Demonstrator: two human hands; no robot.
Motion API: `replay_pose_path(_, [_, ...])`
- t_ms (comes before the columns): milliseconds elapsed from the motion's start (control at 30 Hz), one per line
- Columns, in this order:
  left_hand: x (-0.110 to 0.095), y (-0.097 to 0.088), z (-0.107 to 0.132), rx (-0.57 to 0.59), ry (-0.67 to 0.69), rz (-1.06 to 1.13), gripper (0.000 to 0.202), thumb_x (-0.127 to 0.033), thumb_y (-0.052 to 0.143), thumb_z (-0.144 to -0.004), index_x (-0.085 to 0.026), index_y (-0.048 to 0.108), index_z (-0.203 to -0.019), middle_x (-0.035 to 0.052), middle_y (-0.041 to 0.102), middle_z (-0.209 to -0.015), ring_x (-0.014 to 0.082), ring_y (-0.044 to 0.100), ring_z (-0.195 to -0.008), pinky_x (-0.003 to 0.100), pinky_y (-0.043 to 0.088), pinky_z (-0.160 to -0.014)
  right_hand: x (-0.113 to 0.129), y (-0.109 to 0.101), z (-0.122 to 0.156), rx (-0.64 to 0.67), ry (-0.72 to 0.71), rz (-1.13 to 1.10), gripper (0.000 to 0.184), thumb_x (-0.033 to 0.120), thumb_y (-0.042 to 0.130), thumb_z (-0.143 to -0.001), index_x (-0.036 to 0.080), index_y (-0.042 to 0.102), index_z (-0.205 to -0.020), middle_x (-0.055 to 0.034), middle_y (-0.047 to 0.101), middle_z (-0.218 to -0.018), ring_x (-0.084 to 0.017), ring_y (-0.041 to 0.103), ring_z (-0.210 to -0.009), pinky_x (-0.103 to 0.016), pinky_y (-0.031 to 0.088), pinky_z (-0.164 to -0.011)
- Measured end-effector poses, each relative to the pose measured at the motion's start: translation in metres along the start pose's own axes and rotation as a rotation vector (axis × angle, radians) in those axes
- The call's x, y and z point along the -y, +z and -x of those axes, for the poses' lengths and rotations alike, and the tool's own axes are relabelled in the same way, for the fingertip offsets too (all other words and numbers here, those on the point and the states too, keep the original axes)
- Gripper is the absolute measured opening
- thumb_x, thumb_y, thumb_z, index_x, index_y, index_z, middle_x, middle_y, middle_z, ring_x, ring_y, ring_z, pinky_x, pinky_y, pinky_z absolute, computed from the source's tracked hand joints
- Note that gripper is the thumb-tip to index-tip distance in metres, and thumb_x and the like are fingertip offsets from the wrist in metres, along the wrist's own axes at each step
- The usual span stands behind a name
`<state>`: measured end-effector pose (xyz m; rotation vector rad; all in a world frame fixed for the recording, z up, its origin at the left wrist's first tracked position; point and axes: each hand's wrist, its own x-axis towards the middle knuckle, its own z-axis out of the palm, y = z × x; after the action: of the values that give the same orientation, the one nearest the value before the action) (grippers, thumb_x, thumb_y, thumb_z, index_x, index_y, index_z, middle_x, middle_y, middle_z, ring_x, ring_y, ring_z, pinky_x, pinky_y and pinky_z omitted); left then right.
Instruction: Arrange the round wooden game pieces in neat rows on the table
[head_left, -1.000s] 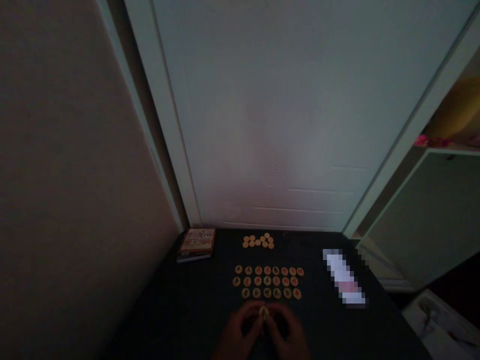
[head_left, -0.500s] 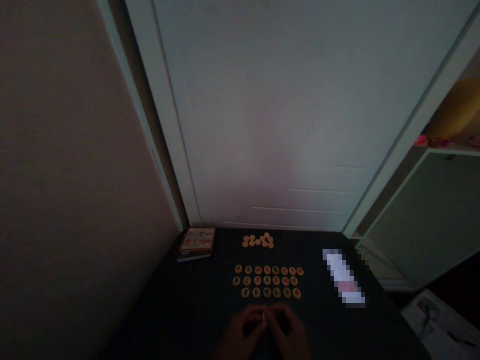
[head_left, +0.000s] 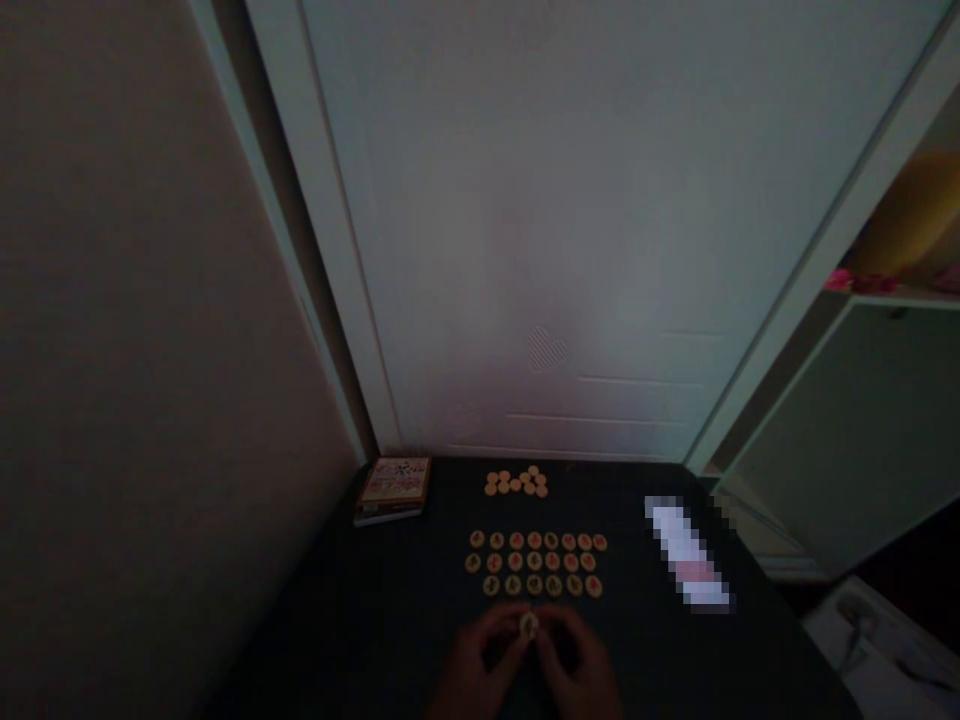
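My left hand (head_left: pixel 480 658) and right hand (head_left: pixel 579 655) met — both pinching one round wooden game piece (head_left: pixel 529 626) — just below three rows of matching pieces (head_left: pixel 534 563) on a dark table (head_left: pixel 360 625).

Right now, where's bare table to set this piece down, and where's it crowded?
Bare dark tabletop shows between the rows of round game pieces and the blurred white-and-pink item, and left of the rows, below the printed box. It is crowded within the rows and the heap of pieces behind them, beyond the left hand and right hand.
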<state>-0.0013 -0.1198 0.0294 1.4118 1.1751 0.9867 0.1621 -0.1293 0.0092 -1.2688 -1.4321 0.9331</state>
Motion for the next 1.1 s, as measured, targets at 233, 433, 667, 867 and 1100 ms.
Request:
replay_pose_path(233, [-0.001, 0.002, -0.003, -0.031, 0.032, 0.024, 0.033, -0.048, 0.071, -0.082, -0.023, 0.073, -0.103, 0.0079, 0.079, -0.103, 0.0252, 0.073, -0.096, 0.032, 0.056, -0.089, 0.002, 0.001, -0.001, -0.05, -0.041, 0.011, 0.033, 0.05, 0.065, -0.086, 0.02, 0.075, -0.097, -0.0083, 0.079, -0.087, -0.022, 0.074, -0.078, -0.026, 0.059, -0.073])
replay_pose_path(433, [0.007, -0.007, -0.01, -0.103, -0.026, 0.213, 0.039, -0.048, 0.073, -0.081, -0.021, 0.066, -0.107, 0.0072, 0.078, -0.098, 0.0247, 0.075, -0.089, 0.033, 0.061, -0.078, 0.0, -0.001, 0.0, -0.056, -0.07, 0.06, 0.033, 0.049, 0.06, -0.09, 0.02, 0.076, -0.094, -0.0077, 0.078, -0.086, -0.021, 0.074, -0.078, -0.025, 0.059, -0.073])
replay_pose_path(667, [-0.002, -0.051, -0.016, -0.276, -0.086, 0.175, 0.046, -0.055, 0.075, -0.075, -0.018, 0.066, -0.101, 0.0063, 0.078, -0.09, 0.0256, 0.076, -0.081, 0.034, 0.064, -0.068, -0.001, 0.0, 0.0, -0.069, -0.052, 0.104, 0.032, 0.049, 0.06, -0.09, 0.021, 0.077, -0.092, -0.0069, 0.078, -0.086, -0.021, 0.073, -0.079, -0.025, 0.058, -0.073])
replay_pose_path(867, [-0.005, -0.076, -0.016, -0.36, -0.134, -0.004, 0.052, -0.059, 0.07, -0.075, -0.017, 0.072, -0.105, 0.0095, 0.08, -0.097, 0.0292, 0.076, -0.089, 0.039, 0.062, -0.079, 0.0, -0.001, 0.0, -0.089, -0.104, 0.114, 0.034, 0.051, 0.061, -0.089, 0.022, 0.078, -0.089, -0.0062, 0.078, -0.083, -0.02, 0.073, -0.075, -0.024, 0.058, -0.069])
replay_pose_path(1100, [-0.001, -0.074, -0.021, -0.296, -0.102, -0.292, 0.035, -0.053, 0.066, -0.077, -0.025, 0.078, -0.096, 0.0051, 0.081, -0.103, 0.0301, 0.072, -0.102, 0.039, 0.054, -0.093, 0.002, -0.002, 0.0, -0.055, -0.076, 0.122, 0.034, 0.051, 0.058, -0.091, 0.023, 0.077, -0.09, -0.0055, 0.078, -0.085, -0.021, 0.073, -0.08, -0.024, 0.057, -0.073])
